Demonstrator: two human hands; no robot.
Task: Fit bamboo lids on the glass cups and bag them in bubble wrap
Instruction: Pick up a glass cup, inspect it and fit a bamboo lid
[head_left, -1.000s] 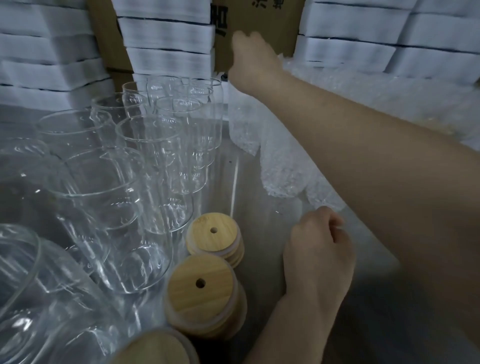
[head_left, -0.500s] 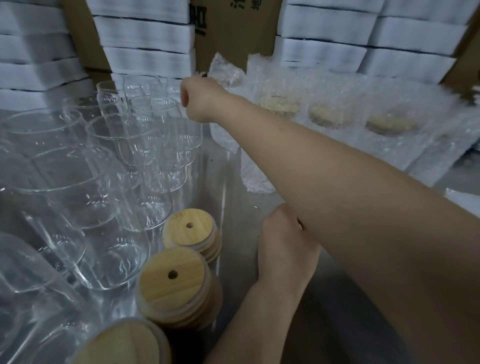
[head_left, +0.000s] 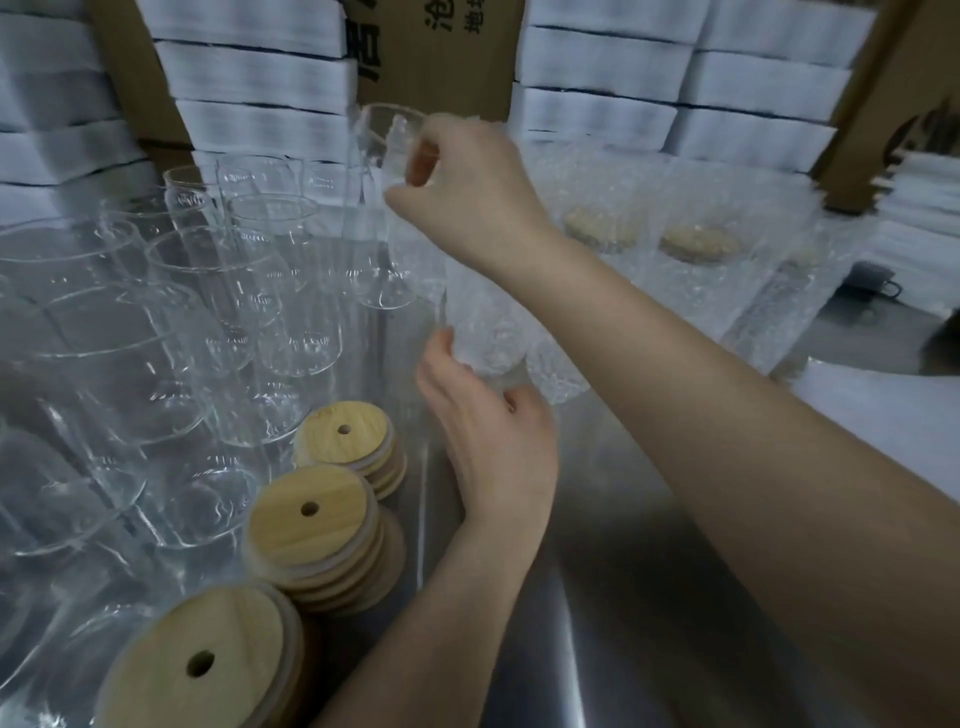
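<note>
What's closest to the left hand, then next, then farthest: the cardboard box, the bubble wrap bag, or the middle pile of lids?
From the left hand:
1. Bubble wrap bag, at its fingertips.
2. Middle lid pile, to its left.
3. Cardboard box, far back.

I record a brushed metal table (head_left: 623, 597) as the work surface. Along the back, flat white bundles (head_left: 249, 78) stand stacked in columns at left, and a second bank of bundles (head_left: 623, 67) at right. Between them sits a brown cardboard carton (head_left: 441, 57) with dark printed characters, cut off at the top edge. Another carton (head_left: 893, 88) stands at far right, above a stack of white sheets (head_left: 924, 223). Near it is a small dark object (head_left: 878, 278) that I cannot identify. A white sheet (head_left: 893, 415) lies flat at the right edge.
</note>
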